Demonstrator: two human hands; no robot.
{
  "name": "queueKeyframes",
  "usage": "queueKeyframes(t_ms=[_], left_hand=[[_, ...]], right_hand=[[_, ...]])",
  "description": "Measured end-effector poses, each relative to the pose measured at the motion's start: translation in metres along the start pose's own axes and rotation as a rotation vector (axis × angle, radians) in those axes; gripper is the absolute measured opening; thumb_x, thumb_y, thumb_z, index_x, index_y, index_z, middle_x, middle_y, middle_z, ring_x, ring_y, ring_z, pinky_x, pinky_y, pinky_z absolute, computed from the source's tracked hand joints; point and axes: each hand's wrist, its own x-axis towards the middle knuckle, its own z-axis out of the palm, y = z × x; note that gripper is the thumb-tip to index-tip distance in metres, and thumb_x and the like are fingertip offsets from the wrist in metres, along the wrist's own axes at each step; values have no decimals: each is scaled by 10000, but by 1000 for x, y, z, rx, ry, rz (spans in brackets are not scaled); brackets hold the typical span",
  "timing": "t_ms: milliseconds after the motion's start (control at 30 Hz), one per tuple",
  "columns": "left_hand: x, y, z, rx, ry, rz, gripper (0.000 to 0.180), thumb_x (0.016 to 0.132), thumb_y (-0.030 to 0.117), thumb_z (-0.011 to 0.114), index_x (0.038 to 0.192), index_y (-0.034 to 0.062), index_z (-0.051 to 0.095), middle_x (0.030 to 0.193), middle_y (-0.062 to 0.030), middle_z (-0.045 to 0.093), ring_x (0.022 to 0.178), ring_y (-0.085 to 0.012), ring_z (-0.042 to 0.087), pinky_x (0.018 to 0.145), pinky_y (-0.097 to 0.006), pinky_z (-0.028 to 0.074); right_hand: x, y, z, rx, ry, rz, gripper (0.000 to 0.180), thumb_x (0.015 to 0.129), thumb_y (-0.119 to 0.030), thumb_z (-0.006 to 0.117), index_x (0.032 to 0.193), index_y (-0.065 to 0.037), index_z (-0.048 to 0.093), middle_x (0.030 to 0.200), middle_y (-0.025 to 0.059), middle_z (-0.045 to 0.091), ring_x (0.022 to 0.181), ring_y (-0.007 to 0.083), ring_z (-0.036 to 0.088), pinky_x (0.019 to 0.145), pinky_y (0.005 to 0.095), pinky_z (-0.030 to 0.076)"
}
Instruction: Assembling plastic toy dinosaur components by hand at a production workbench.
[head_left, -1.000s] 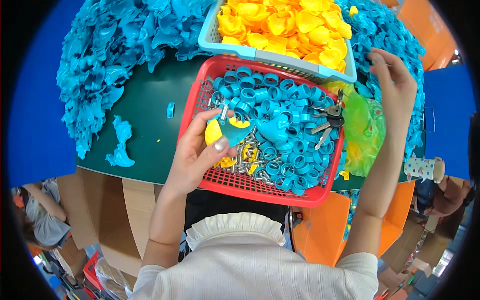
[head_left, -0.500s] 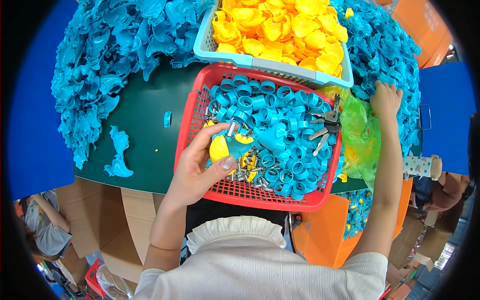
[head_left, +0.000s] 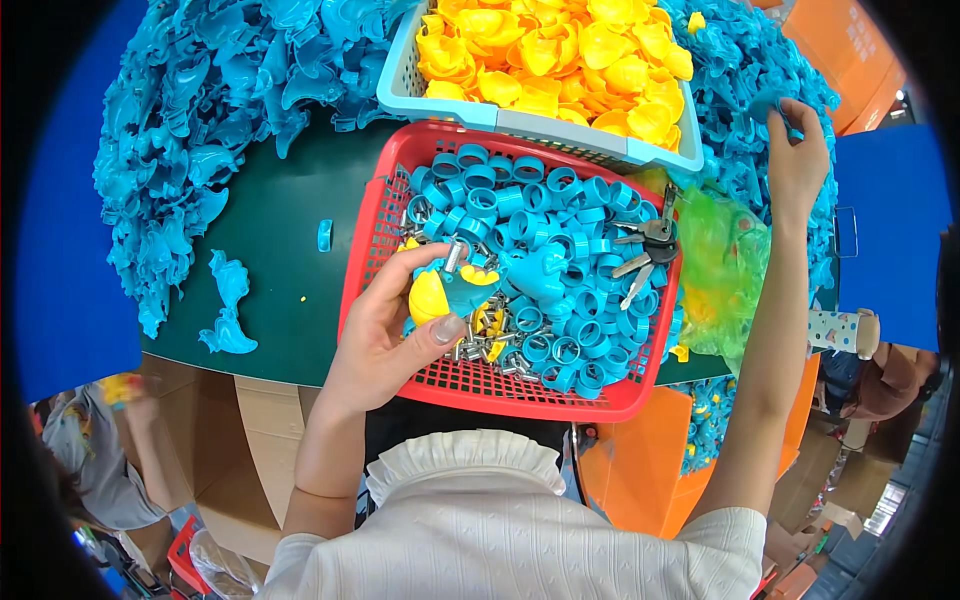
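My left hand point(head_left: 372, 350) holds a blue-and-yellow plastic piece point(head_left: 430, 298) over the red basket point(head_left: 545, 404). A short silver metal pin point(head_left: 454, 258) stands up at its top, beside the fingertips. My right hand point(head_left: 802, 165), raised at the right pile of blue parts point(head_left: 735, 70), pinches a rounded blue plastic piece point(head_left: 764, 106). Inside the basket are many blue rings point(head_left: 588, 332), loose metal pins point(head_left: 485, 352) and a larger blue molded part point(head_left: 537, 272). A bunch of keys point(head_left: 655, 240) lies at the basket's right side.
Behind the basket stands a light-blue crate point(head_left: 400, 95) of yellow shells point(head_left: 545, 50). Blue parts heap up at the left point(head_left: 190, 150). A green plastic bag point(head_left: 730, 265) lies right of the basket. Cardboard boxes point(head_left: 235, 450) stand below left; another person's arm point(head_left: 150, 445) shows there.
My right hand has lifted away from the blue pile, up and slightly right, with a blue piece now in its fingers. The left hand keeps its hold. The other person's arm has moved.
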Motion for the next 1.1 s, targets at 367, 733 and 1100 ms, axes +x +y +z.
queueKeyframes(t_ms=[367, 733, 1100], left_hand=[[-1, -2, -5, -220, 9, 282, 615, 755, 288, 711, 1175, 14, 355, 1179, -181, 444, 824, -215, 605, 763, -327, 502], [-2, -3, -9, -189, 81, 273, 605, 772, 237, 705, 1197, 52, 316, 1201, -119, 420, 927, -193, 583, 828, -334, 473], [-1, 4, 1, -198, 169, 186, 767, 732, 437, 702, 1212, 3, 292, 1052, -166, 563, 825, -212, 620, 756, -322, 502]], right_hand=[[-88, -156, -23, 727, -667, 12, 244, 802, -18, 591, 1046, -14, 592, 845, -7, 620, 651, 36, 514, 523, 180, 373], [-127, -179, -1, 1366, -1158, 346, 446, 798, -139, 638, 1207, -4, 523, 1009, 46, 498, 785, 108, 525, 658, 233, 463], [-138, -177, 15, 1630, -1217, 625, 534, 798, -305, 667, 1192, -26, 439, 1216, 128, 496, 1049, 180, 533, 865, 307, 438]])
